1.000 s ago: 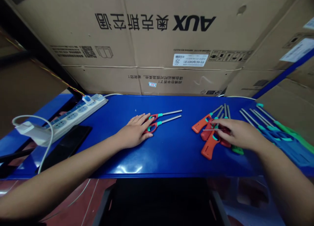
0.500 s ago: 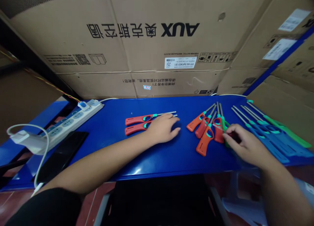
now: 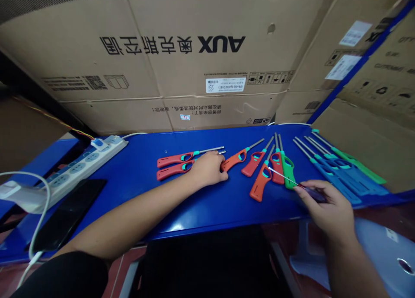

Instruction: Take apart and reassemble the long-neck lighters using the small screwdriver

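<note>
My left hand (image 3: 209,168) is closed on the handle end of an orange long-necked lighter (image 3: 236,159), whose metal tube points up and right. Partly under that hand lie two red lighters (image 3: 173,160), side by side. My right hand (image 3: 329,209) grips a screwdriver (image 3: 311,194) by its dark handle, with the thin shaft pointing left over the other lighters. Below that shaft are a green lighter (image 3: 288,170), a red lighter (image 3: 277,166) and another orange lighter (image 3: 261,183). One more red lighter (image 3: 253,162) rests just left of them.
Several blue lighters (image 3: 340,177) and a green one (image 3: 363,168) lie at the blue table's (image 3: 194,207) right end. A white power strip (image 3: 84,164) and a black phone (image 3: 71,213) are on the left. Cardboard (image 3: 181,82) stands behind. A grey plastic stool (image 3: 376,255) is below right.
My left hand has taken hold of the orange lighter, which has moved left from its group. My right hand has drawn back from the green lighter, and the screwdriver now shows plainly. The view has shifted right.
</note>
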`<state>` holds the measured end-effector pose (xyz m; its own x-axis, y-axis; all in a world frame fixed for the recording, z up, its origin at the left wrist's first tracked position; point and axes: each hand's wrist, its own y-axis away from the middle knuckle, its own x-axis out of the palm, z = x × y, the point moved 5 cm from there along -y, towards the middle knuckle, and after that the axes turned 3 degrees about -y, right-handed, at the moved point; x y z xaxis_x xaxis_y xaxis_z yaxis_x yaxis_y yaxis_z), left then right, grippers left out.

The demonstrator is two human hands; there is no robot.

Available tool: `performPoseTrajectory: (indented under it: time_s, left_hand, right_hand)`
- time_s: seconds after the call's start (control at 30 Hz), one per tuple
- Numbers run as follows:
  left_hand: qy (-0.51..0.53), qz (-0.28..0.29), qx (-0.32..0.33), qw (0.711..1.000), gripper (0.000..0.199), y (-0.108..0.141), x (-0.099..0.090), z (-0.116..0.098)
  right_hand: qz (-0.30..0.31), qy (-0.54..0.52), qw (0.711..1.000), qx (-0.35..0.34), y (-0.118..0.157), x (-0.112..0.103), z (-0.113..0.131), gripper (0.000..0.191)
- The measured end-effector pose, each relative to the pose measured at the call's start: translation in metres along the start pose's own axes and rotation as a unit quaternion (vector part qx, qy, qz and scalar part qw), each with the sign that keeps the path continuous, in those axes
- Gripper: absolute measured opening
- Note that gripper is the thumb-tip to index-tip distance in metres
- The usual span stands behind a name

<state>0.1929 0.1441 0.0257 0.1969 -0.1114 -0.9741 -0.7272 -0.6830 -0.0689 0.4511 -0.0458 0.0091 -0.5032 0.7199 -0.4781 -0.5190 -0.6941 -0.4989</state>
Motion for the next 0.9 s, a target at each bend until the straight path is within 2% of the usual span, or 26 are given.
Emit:
performPoseTrajectory:
  time_s: [0.13, 0.27, 0.33, 0.43, 0.5, 0.6, 0.7, 0.9]
  left_hand:
    - [0.000, 0.011, -0.024, 1.000, 0.033, 0.009, 0.001, -0.001]
    - [0.012, -0.003, -0.028, 1.000, 0.027, 0.017, -0.004, 0.004]
    - [0.027, -0.037, -0.026, 0.999, 0.032, 0.031, -0.012, 0.013]
    - [0.100, -0.188, -0.001, 0.977, 0.042, 0.060, -0.036, 0.028]
    - [0.161, -0.243, -0.002, 0.956, 0.042, 0.075, -0.047, 0.037]
    - [0.200, -0.273, -0.012, 0.941, 0.040, 0.085, -0.059, 0.041]
    - [0.177, -0.301, 0.003, 0.937, 0.040, 0.089, -0.067, 0.038]
    - [0.155, -0.298, 0.062, 0.940, 0.039, 0.094, -0.061, 0.029]
  right_hand:
    - [-0.013, -0.074, 0.997, 0.023, 0.002, 0.026, 0.023, 0.024]
    - [0.031, -0.092, 0.995, -0.032, 0.002, 0.051, 0.054, 0.019]
    - [0.056, -0.136, 0.988, -0.054, 0.004, 0.058, 0.069, 0.015]
    - [0.083, -0.194, 0.973, -0.090, 0.006, 0.064, 0.094, 0.006]
    - [0.089, -0.197, 0.969, -0.123, 0.008, 0.067, 0.112, 0.009]
    - [0.117, -0.188, 0.961, -0.167, 0.008, 0.074, 0.138, 0.012]
    - [0.149, -0.199, 0.949, -0.194, 0.007, 0.082, 0.156, 0.015]
    - [0.150, -0.194, 0.950, -0.192, 0.007, 0.088, 0.162, 0.013]
